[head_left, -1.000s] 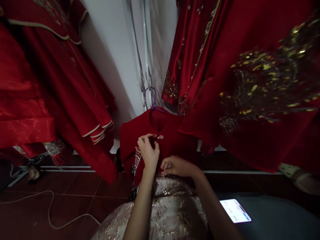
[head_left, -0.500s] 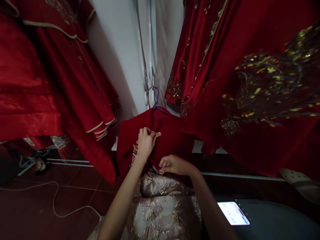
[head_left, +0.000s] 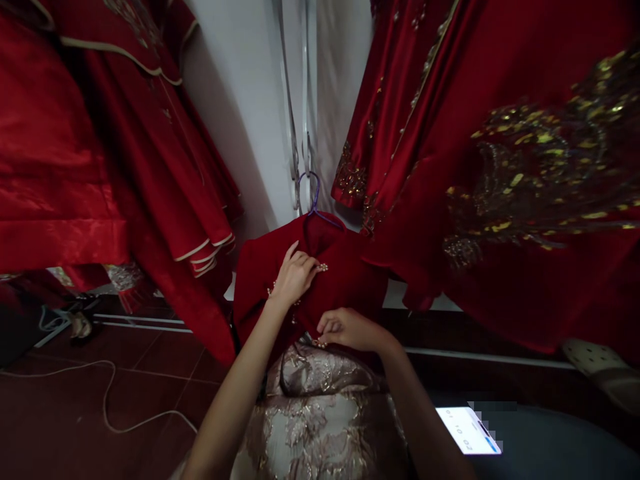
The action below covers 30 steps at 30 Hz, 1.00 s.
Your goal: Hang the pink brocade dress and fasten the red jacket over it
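A dark red garment hangs from a purple hanger in front of me. My left hand lies over its front, thumb and fingertips pinched on a small beaded ornament with pearl-like beads. More pearl-like beads show beside the left wrist, partly hidden by it. Lower on the right, my right hand is closed in a pinch at the garment's lower edge. Another cluster of pearl-like beads is at its fingertips. Below both hands spreads a pale brocade fabric with a shiny floral pattern.
Red gowns hang on the left, and a red dress with gold sequins hangs on the right. A lit phone lies on a dark surface at lower right. A white cable runs over the tiled floor.
My left hand has shifted slightly up and right, its index finger now raised, the ornament still in its pinch. The bead strands beside it are more covered. My right hand has barely moved.
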Tool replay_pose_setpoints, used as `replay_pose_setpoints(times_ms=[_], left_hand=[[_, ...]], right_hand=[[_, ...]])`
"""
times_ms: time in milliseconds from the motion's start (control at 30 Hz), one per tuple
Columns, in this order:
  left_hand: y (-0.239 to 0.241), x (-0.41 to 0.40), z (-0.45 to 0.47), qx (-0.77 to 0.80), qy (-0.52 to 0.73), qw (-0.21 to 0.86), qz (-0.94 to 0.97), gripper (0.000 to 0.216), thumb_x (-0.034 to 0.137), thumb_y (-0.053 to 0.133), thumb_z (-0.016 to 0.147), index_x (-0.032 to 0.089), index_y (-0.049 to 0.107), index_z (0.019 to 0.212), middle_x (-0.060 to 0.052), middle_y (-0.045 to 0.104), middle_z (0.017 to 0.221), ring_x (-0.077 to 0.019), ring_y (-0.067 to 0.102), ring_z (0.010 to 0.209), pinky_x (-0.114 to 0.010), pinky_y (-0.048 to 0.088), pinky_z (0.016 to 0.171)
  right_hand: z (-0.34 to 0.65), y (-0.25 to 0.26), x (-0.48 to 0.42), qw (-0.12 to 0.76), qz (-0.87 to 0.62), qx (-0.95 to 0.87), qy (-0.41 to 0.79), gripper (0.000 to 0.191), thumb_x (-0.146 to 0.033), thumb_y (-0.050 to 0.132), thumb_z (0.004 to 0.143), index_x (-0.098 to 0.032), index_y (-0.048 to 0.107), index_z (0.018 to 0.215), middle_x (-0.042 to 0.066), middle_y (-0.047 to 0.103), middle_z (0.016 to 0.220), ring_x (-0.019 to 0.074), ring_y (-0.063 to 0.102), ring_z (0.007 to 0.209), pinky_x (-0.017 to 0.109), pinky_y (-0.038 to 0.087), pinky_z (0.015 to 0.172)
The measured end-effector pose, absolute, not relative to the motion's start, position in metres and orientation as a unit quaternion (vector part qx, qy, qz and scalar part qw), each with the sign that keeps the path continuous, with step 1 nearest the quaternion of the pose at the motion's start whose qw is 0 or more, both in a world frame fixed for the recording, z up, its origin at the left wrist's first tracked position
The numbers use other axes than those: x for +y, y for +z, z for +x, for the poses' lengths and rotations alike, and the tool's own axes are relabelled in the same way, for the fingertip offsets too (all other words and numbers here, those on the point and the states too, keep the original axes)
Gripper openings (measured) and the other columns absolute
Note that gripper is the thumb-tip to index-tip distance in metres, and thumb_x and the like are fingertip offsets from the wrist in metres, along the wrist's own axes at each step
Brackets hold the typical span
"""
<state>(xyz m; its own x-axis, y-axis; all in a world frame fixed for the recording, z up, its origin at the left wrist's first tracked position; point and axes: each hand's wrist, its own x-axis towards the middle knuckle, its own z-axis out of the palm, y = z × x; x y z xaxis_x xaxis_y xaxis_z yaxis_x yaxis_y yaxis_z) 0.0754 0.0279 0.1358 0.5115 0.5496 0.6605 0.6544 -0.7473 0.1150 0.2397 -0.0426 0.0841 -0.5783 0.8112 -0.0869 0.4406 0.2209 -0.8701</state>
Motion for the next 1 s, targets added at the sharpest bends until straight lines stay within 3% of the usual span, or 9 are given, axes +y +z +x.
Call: replay_pose_setpoints(times_ms=[233, 500, 633, 767, 900, 1000], left_hand=[[0.134, 0.037, 0.074, -0.334, -0.364, 0.033, -0.869, 0.015, 0.023, 0.047, 0.084, 0.023, 0.061, 0.078, -0.002, 0.060, 0.072, -0.0165, 0.055, 0.079, -0.051, 0.020, 0.109], [0.112, 0.049, 0.085, -0.323, -0.453, -0.007, -0.831, 0.011, 0.026, 0.047, 0.084, 0.021, 0.056, 0.079, -0.003, 0.059, 0.078, -0.0169, 0.055, 0.086, -0.050, 0.029, 0.106], [0.105, 0.049, 0.087, -0.326, -0.499, -0.058, -0.801, 0.014, 0.026, 0.044, 0.086, 0.021, 0.054, 0.077, -0.003, 0.057, 0.078, -0.0155, 0.056, 0.082, -0.048, 0.029, 0.107], [0.114, 0.044, 0.081, -0.317, -0.480, -0.035, -0.817, 0.014, 0.024, 0.043, 0.086, 0.021, 0.053, 0.076, -0.001, 0.057, 0.073, -0.0147, 0.056, 0.077, -0.045, 0.026, 0.108], [0.125, 0.036, 0.072, -0.337, -0.458, 0.011, -0.823, 0.010, 0.025, 0.047, 0.083, 0.022, 0.055, 0.089, 0.001, 0.060, 0.072, -0.0138, 0.058, 0.073, -0.044, 0.017, 0.110], [0.126, 0.034, 0.068, -0.383, -0.475, 0.032, -0.791, 0.025, 0.026, 0.051, 0.080, 0.021, 0.053, 0.104, 0.002, 0.058, 0.065, -0.0153, 0.059, 0.071, -0.044, 0.015, 0.108]], right_hand=[[0.241, 0.080, -0.041, 0.212, -0.430, -0.745, 0.465, 0.018, -0.029, 0.062, 0.069, -0.017, 0.061, 0.083, 0.005, 0.069, 0.076, 0.0164, 0.064, 0.071, 0.027, 0.048, 0.065], [0.247, 0.088, -0.044, 0.265, -0.441, -0.763, 0.391, 0.019, -0.034, 0.059, 0.074, -0.017, 0.061, 0.083, 0.004, 0.067, 0.079, 0.0153, 0.061, 0.073, 0.027, 0.047, 0.067], [0.251, 0.094, -0.045, 0.271, -0.445, -0.763, 0.383, 0.021, -0.036, 0.059, 0.074, -0.018, 0.062, 0.084, 0.004, 0.067, 0.078, 0.0150, 0.061, 0.073, 0.026, 0.048, 0.068], [0.250, 0.097, -0.046, 0.274, -0.446, -0.763, 0.379, 0.021, -0.037, 0.059, 0.075, -0.018, 0.063, 0.084, 0.003, 0.067, 0.077, 0.0140, 0.061, 0.071, 0.025, 0.048, 0.066], [0.245, 0.103, -0.044, 0.361, -0.458, -0.712, 0.391, 0.026, -0.042, 0.057, 0.075, -0.018, 0.061, 0.083, 0.005, 0.066, 0.081, 0.0155, 0.062, 0.073, 0.028, 0.052, 0.062], [0.235, 0.113, -0.038, 0.489, -0.457, -0.614, 0.418, 0.037, -0.050, 0.055, 0.074, -0.018, 0.058, 0.092, 0.008, 0.064, 0.090, 0.0186, 0.062, 0.081, 0.029, 0.055, 0.058]])
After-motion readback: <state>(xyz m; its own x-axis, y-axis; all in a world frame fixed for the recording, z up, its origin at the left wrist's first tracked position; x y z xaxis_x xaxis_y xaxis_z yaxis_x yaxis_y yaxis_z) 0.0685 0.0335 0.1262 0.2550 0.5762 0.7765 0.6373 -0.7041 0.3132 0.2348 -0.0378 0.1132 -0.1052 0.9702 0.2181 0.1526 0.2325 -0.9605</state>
